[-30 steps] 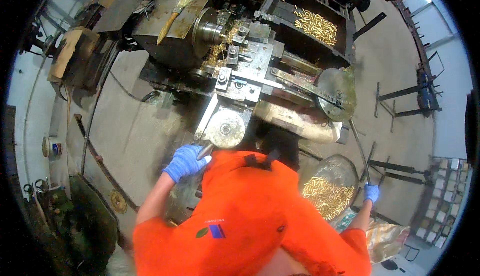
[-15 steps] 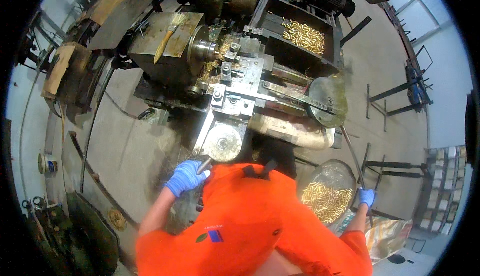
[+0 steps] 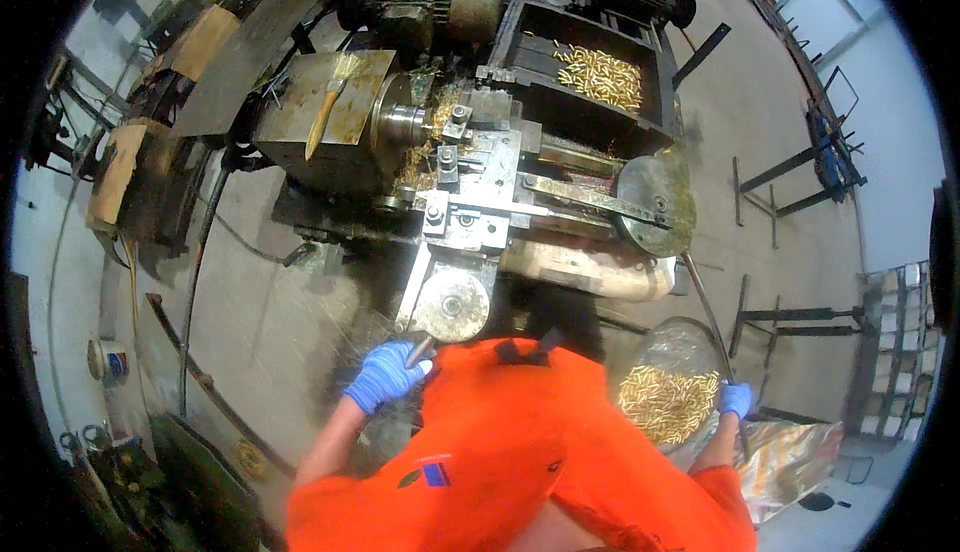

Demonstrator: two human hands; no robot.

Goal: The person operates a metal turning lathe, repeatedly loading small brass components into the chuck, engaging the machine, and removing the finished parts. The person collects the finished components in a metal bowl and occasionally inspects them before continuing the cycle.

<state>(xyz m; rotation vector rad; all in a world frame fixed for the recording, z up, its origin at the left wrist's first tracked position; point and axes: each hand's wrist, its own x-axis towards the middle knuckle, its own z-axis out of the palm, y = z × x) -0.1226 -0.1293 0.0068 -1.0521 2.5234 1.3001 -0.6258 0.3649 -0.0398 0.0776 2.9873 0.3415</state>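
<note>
My left hand [image 3: 385,377], in a blue glove, is closed around the crank handle [image 3: 420,351] of a round metal handwheel [image 3: 451,305] right in front of me. Off to the right, my gloved right hand [image 3: 736,399] grips the lower part of a long metal lever [image 3: 708,307]. That rod runs up to a large round disc [image 3: 648,192] on the lathe's right side. Between them lies the tool slide [image 3: 480,177] with several bolted tool holders. Its far-left end faces the spindle chuck [image 3: 405,124], where brass-coloured shavings have gathered.
A dark metal box [image 3: 530,52] behind the slide holds many small brass pieces [image 3: 600,77]. More brass pieces [image 3: 665,404] fill a round pan near my right arm. A brush [image 3: 323,122] rests on the headstock [image 3: 280,132]. A striped sack [image 3: 790,462] lies at lower right.
The whole view has shifted slightly, so the machine sits a little lower. Both hands stay on the crank handle and the lever, with little visible movement of either.
</note>
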